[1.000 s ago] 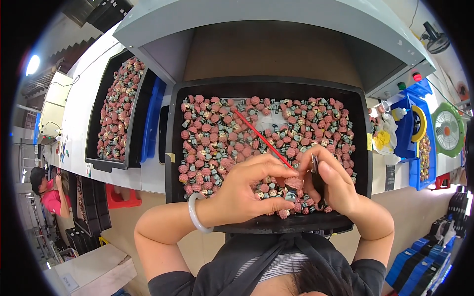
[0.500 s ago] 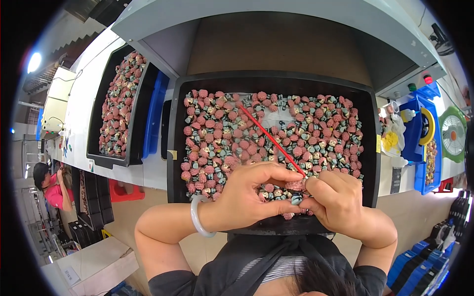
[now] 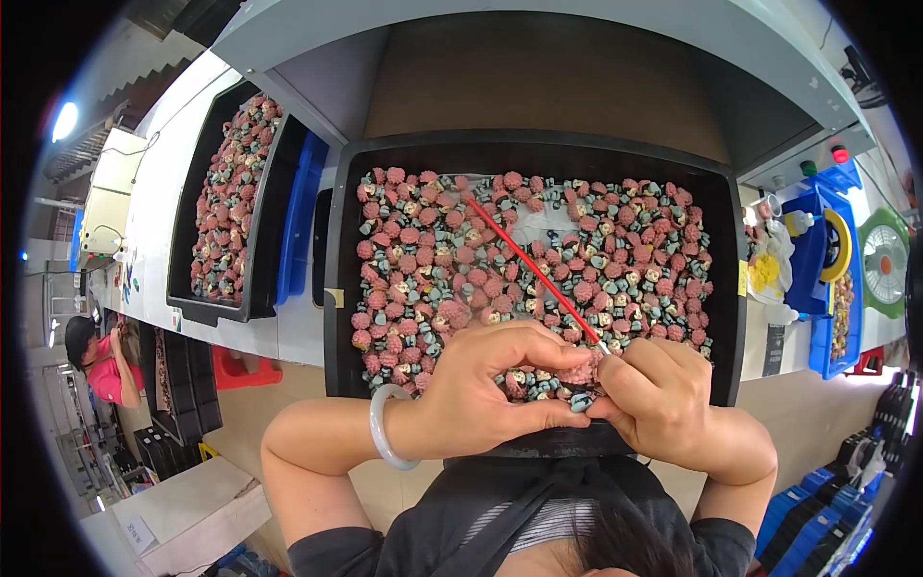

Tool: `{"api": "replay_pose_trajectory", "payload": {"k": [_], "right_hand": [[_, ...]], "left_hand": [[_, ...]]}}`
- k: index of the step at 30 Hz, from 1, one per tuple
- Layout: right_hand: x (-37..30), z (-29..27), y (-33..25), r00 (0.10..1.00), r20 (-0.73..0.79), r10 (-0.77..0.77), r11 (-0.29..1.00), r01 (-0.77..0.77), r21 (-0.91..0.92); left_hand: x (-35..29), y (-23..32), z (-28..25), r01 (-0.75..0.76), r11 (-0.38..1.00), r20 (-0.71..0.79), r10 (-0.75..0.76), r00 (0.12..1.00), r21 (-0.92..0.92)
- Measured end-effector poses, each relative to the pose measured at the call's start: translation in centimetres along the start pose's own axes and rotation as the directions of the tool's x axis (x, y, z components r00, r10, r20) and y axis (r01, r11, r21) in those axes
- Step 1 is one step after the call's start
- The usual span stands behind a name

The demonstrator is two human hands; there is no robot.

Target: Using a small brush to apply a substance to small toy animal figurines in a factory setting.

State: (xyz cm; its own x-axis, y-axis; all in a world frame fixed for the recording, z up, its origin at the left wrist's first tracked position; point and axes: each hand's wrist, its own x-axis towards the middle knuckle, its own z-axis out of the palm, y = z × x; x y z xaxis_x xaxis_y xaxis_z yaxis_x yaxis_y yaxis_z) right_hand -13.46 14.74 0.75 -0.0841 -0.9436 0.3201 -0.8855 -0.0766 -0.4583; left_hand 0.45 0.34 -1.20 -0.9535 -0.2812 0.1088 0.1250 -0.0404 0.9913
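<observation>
Head view: at the lower centre of the frame, the knobbly-topped figurine (image 3: 580, 371) is pinched between the thumb and forefinger of your left hand (image 3: 481, 380); your right hand (image 3: 663, 389) curls against its right side, and I cannot tell what it pinches. Use a light pinch and steady both wrists. Its pink top is bumpy, its grey-green base smoother; a slim, straight red stick (image 3: 536, 272) slants across similar pieces (image 3: 413, 236) in the rigid black tray (image 3: 341, 250)

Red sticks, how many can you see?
1: the red stick slants over the big black tray, its lower end by the right hand. Others could be hidden.
</observation>
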Motion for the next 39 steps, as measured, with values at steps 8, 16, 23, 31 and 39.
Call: {"api": "replay_pose_trajectory", "payload": {"k": [8, 16, 23, 31, 39], "right_hand": [[0.2, -0.2, 0.0, 0.998, -0.041, -0.041, 0.989, 0.035, -0.140], [0.2, 0.1, 0.0, 0.991, -0.114, -0.064, 0.969, 0.035, -0.245], [0.4, -0.5, 0.1, 0.997, -0.061, -0.051, 0.984, 0.040, -0.173], [0.4, -0.6, -0.1, 0.999, -0.023, -0.035, 0.989, 0.031, -0.146], [0.4, -0.4, -0.2, 1.000, -0.018, -0.015, 0.991, 0.012, -0.132]], "left_hand": [[-0.1, 0.0, 0.2, 0.038, 0.997, -0.031, -0.040, 0.999, -0.073], [0.0, -0.1, 0.1, 0.022, 0.998, -0.031, -0.024, 0.999, -0.055], [0.1, -0.2, -0.1, 0.005, 1.000, -0.016, -0.005, 1.000, 0.005], [0.1, -0.2, -0.1, -0.028, 0.998, -0.023, 0.030, 0.999, 0.058], [-0.1, -0.1, 0.1, -0.017, 1.000, -0.064, 0.019, 0.998, 0.025]]}}
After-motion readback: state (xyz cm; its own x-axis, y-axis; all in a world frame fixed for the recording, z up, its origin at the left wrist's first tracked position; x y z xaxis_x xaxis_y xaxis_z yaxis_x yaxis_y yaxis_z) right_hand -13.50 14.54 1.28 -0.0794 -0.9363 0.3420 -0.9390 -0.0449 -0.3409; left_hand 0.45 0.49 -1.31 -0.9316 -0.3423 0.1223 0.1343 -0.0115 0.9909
